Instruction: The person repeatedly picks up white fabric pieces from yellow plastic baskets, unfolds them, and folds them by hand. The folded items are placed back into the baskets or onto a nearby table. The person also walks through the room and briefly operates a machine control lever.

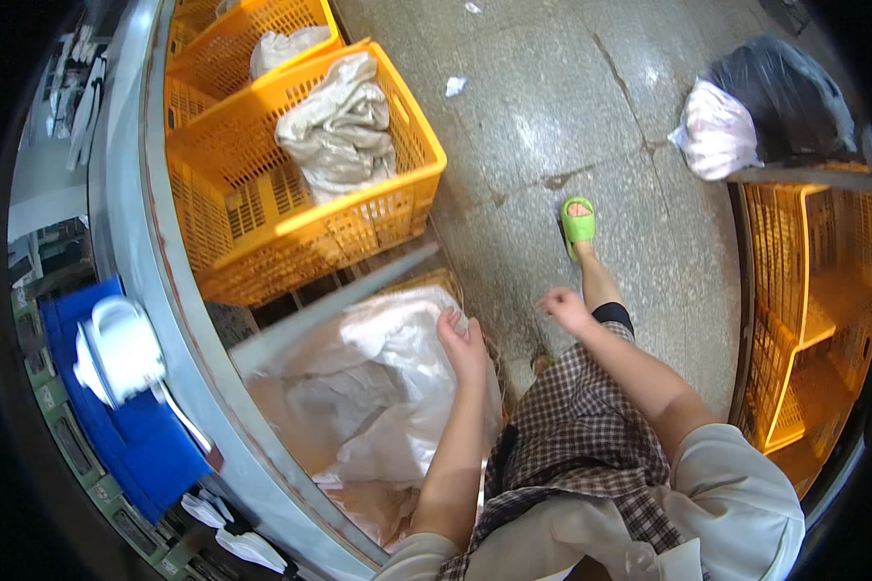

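My left hand (463, 349) is raised over the edge of a large clear plastic liner (388, 387), its fingers and thumb apart and nothing in it. The liner spreads inside a brown container beside me. My right hand (567, 310) hangs in front of me above the floor, slightly blurred, fingers loosely bent and apart, with no object visible in it. Ahead on the left, an orange plastic crate (310, 228) holds a bundle of crumpled off-white fabric (344, 131). Neither hand touches the crate.
A metal-edged bench (165, 242) runs along my left, bearing a white pot-like vessel (121, 351) on blue material (155, 455). Another orange crate (252, 34) stands farther ahead. At right are stacked orange crates (794, 320), a black plastic bag (780, 97) and a pale bag (717, 131).
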Available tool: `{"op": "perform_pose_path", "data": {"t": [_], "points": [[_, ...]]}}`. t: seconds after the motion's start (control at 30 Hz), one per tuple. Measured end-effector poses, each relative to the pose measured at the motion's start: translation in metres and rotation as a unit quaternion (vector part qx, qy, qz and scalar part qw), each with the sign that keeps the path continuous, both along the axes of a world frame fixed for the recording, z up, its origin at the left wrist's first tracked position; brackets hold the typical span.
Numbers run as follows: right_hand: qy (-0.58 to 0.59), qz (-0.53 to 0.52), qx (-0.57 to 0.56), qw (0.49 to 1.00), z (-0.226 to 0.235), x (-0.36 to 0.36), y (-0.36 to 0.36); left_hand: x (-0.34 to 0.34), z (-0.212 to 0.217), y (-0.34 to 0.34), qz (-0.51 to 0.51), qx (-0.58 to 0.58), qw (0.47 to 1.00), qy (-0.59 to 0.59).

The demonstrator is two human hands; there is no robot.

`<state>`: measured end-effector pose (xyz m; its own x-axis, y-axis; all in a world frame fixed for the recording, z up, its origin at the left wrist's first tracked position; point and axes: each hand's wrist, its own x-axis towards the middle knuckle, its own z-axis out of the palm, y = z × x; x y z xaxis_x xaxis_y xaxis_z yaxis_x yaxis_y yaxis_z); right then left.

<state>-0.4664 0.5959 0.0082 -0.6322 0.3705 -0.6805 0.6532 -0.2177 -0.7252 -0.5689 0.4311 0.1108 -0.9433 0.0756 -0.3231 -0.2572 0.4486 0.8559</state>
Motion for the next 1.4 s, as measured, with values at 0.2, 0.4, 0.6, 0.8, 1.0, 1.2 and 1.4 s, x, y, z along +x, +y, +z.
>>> {"op": "perform_pose_path", "data": {"t": [0.2,0.4,0.6,0.8,1.0,1.2,1.4], "points": [[-0.141,0.052,0.015,0.989,-0.028,-0.097,0.163,-0.161,0.005,0.121,-0.105,-0.281,0.943,0.145],[-0.002,0.072,0.116,0.991,-0.036,-0.173,0.227,-0.276,-0.034,0.188,-0.359,-0.494,0.787,0.085],[-0.044,0.261,0.162,0.950,-0.011,-0.250,0.239,-0.314,-0.054,0.186,-0.477,-0.570,0.659,-0.112],[-0.023,0.301,0.065,0.951,0.029,-0.345,0.226,-0.308,-0.060,0.159,-0.506,-0.524,0.685,0.005],[-0.060,0.316,0.047,0.946,-0.001,-0.399,0.178,-0.310,-0.074,0.144,-0.519,-0.466,0.712,0.079],[0.067,0.087,-0.080,0.991,-0.050,-0.452,0.107,-0.303,-0.079,0.136,-0.482,-0.462,0.732,0.135],[0.048,0.047,-0.059,0.996,-0.026,-0.454,0.085,-0.310,-0.028,0.135,-0.494,-0.444,0.744,0.068]]}}
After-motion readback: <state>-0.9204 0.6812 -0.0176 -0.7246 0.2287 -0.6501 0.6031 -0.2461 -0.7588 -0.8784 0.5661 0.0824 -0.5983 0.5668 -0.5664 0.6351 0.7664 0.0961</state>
